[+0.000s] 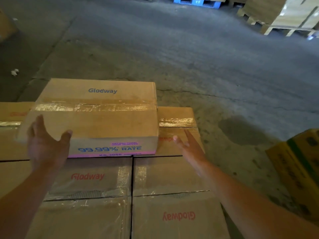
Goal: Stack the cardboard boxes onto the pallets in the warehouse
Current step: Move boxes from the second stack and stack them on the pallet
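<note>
A taped brown cardboard box (96, 116) with blue "Glodway" print lies on top of a layer of similar boxes (165, 175) with red print. My left hand (46, 145) is open at the top box's near left corner, fingers spread, thumb against its front face. To the right of that box my right hand (189, 149) hovers open over the lower layer, apart from the top box. The pallet under the stack is hidden.
A yellow and green box (300, 171) stands at the right edge. Bare concrete floor (189, 57) stretches ahead. A blue pallet (196, 1) lies far back, and loaded wooden pallets (283, 16) stand at the back right. A white scrap (15, 72) lies on the floor left.
</note>
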The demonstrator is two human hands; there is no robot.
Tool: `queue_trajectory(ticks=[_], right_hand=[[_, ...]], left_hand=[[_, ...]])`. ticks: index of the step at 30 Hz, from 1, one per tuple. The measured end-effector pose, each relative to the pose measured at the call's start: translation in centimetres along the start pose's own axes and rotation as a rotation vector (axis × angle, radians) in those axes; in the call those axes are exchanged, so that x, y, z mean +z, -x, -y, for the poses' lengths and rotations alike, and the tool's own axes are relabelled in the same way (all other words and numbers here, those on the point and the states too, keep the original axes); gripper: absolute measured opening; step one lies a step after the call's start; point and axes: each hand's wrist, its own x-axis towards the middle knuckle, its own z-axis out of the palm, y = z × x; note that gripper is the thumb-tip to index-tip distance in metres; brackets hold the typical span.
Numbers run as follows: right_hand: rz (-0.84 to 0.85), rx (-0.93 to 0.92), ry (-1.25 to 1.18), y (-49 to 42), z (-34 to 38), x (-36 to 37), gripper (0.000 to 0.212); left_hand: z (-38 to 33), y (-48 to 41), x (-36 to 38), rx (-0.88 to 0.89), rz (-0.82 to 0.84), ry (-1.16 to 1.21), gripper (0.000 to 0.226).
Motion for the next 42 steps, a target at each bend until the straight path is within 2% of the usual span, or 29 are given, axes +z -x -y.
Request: queue_trajectory(ticks=[6, 9, 13, 15, 18, 20, 24, 28, 30, 37, 42], right_hand=[[-0.294, 0.064, 0.034, 3.6, -3.8, -15.4, 0.076], [-0.488, 0.083, -0.006, 5.3, -4.6, -24.9, 0.069], [-0.711, 0.075, -0.083, 8.3, -4.9, -39.4, 0.069], [-0.809, 0.113, -0.146, 10.6, -4.5, -46.5, 0.064], [-0.944, 0.094, -0.236, 15.2, -3.5, -55.7, 0.066], [-1.017, 0.090, -0.255, 18.6, -2.9, -60.5, 0.065], [-1.138, 0.107, -0.241, 25.8, -2.9, -66.0, 0.063], [-1.174, 0.137, -0.262, 32.0, -3.9, -68.5, 0.067], [-1.201, 0.146, -0.263, 33.5, -4.5, -70.0, 0.067], [-1.212, 0.178, -0.166, 32.7, -7.1, -76.0, 0.064], [-1.183, 0.217, -0.091, 28.9, -8.9, -79.7, 0.063]], left_hand=[[-11.3, 6.6, 1.6, 0.185, 0.115, 0.028, 0.064], [-19.3, 10.2, 3.8, 0.243, 0.176, 0.073, 0.069], [-32.4, 14.9, 8.4, 0.215, 0.386, 0.058, 0.079], [-39.6, 18.5, 9.8, 0.255, 0.530, 0.029, 0.073], [-50.6, 24.8, 10.0, 0.391, 0.667, 0.080, 0.063], [-56.9, 28.9, 9.3, 0.509, 0.771, 0.116, 0.071], [-66.8, 36.2, 7.0, 0.670, 0.867, 0.287, 0.081], [-72.5, 41.2, 5.0, 0.810, 0.931, 0.355, 0.096], [-75.1, 43.0, 4.4, 0.884, 0.932, 0.332, 0.094], [-83.9, 46.9, 9.5, 1.174, 0.926, 0.214, 0.072], [-87.9, 48.8, 14.6, 1.279, 0.947, 0.141, 0.074]])
